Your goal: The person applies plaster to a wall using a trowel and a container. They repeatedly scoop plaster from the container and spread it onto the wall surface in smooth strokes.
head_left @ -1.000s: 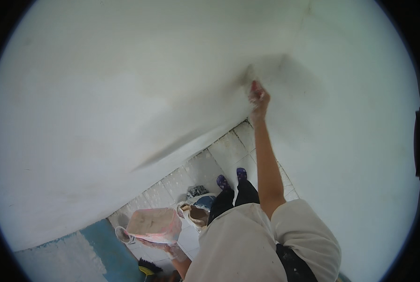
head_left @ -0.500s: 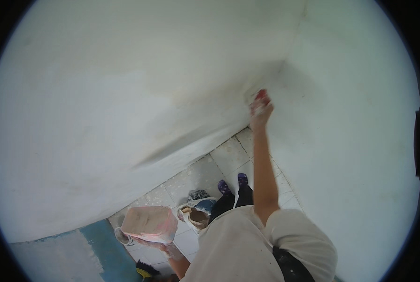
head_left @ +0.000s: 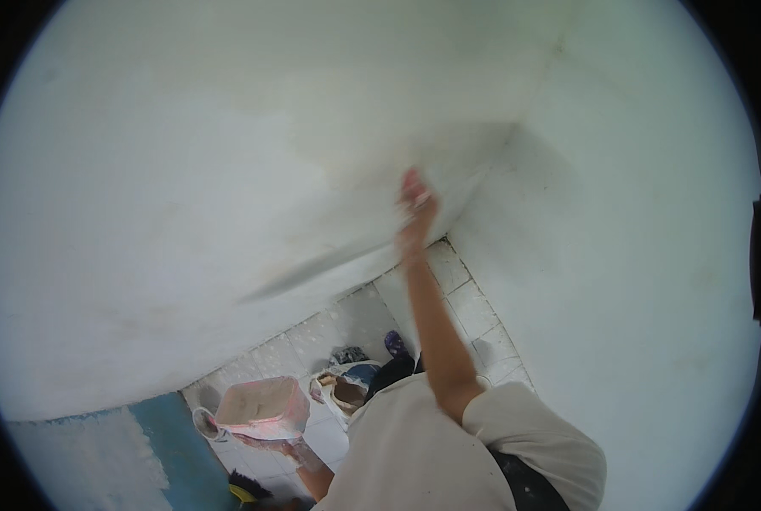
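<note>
My left hand [head_left: 283, 447] is under a pink plastic tub [head_left: 288, 420] and bears it from below; pale beige paste fills it, and whitish smears coat the hand and the tub's side. High at the pale wall [head_left: 159, 213], my right hand [head_left: 418, 213] is closed around a red-handled tool [head_left: 411, 183]. Motion smears both the hand and the tool, so the tool's exact kind and whether it touches the wall cannot be made out. Around it the wall has a damp-looking beige patch, left of the corner.
A second pale wall [head_left: 653, 255] meets the first at the corner. On the tiled floor [head_left: 346, 319] stand an open sack [head_left: 346, 393] and a white cup-like container [head_left: 207, 422]. Black and yellow bristles [head_left: 248, 488] show near a blue-painted wall section [head_left: 176, 451].
My right hand has swept left along the wall, away from the corner, with the red-handled tool. The tub and my left hand have shifted slightly left in view.
</note>
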`<action>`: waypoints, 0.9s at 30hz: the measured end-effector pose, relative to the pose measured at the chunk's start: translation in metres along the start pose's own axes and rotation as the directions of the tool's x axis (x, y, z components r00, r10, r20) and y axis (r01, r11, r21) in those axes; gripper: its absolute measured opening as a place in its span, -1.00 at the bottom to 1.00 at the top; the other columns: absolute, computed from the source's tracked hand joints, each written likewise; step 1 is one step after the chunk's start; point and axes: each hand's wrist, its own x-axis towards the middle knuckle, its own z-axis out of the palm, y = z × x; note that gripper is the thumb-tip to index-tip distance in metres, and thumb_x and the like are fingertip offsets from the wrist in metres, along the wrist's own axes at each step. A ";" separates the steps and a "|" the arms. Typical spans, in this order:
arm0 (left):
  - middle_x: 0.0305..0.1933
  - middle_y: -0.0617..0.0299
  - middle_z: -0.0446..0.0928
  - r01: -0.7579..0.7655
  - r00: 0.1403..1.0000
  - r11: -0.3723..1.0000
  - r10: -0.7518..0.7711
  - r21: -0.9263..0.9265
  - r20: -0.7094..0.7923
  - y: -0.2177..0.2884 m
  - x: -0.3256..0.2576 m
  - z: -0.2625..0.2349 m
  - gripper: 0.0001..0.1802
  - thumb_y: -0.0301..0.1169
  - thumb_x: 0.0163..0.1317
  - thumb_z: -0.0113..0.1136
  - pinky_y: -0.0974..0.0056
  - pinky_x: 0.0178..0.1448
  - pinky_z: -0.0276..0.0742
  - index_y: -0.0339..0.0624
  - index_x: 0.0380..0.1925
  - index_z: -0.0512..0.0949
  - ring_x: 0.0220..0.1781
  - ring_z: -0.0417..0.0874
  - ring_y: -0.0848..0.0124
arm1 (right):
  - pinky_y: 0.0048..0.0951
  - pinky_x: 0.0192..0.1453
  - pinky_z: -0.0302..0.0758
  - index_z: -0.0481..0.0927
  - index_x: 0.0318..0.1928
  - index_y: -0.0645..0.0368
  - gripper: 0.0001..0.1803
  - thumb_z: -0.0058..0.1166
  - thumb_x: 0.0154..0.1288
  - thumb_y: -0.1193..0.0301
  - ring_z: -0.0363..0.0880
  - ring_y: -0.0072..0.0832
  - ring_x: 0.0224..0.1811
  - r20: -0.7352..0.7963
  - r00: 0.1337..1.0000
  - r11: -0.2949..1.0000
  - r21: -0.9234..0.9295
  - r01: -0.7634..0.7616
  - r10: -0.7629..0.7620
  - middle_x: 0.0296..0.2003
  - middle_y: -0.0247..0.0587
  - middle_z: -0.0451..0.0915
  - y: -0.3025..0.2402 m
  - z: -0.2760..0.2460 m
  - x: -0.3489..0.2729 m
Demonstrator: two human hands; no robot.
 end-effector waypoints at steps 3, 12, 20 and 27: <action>0.38 0.15 0.17 0.012 1.000 1.000 -0.012 -0.007 0.029 -0.002 -0.009 0.024 -0.29 0.15 0.33 -0.20 -0.03 0.38 0.29 0.03 0.36 0.12 0.36 0.27 0.16 | -0.62 -0.29 0.38 0.46 0.22 0.18 -0.34 -0.07 -0.02 0.64 0.42 -0.73 -0.39 0.091 0.996 0.988 -0.155 0.011 0.003 -0.27 -0.20 0.66 -0.057 0.052 -0.065; 0.39 0.14 0.15 0.007 1.000 0.999 -0.007 -0.046 -0.005 0.022 -0.009 0.020 -0.29 0.15 0.34 -0.22 -0.02 0.38 0.29 0.01 0.36 0.10 0.37 0.26 0.17 | -0.56 -0.53 0.40 0.41 -0.40 0.07 -0.90 -0.02 0.28 0.47 0.32 -0.70 -0.58 -0.106 0.940 0.914 0.291 -0.282 0.324 -0.53 -0.54 0.34 -0.078 -0.027 0.037; 0.40 0.14 0.14 0.008 0.998 1.000 -0.009 -0.016 -0.069 0.045 0.022 -0.014 -0.29 0.14 0.35 -0.23 -0.01 0.38 0.29 0.00 0.37 0.08 0.37 0.26 0.18 | -0.64 -0.40 0.39 0.43 0.28 0.04 -0.28 0.01 -0.02 0.64 0.42 -0.70 -0.50 0.115 0.992 0.956 -0.294 -0.007 0.043 -0.26 -0.16 0.65 -0.140 0.112 -0.074; 0.41 0.14 0.12 0.006 0.996 1.000 -0.008 -0.028 -0.086 0.059 0.032 -0.021 -0.29 0.13 0.36 -0.24 0.00 0.38 0.29 -0.01 0.38 0.07 0.37 0.26 0.19 | -0.53 -0.25 0.34 0.50 0.10 0.29 -0.53 -0.04 0.12 0.61 0.40 -0.62 -0.37 0.346 0.932 0.947 -0.251 0.200 -0.105 -0.19 -0.23 0.47 -0.121 0.104 -0.132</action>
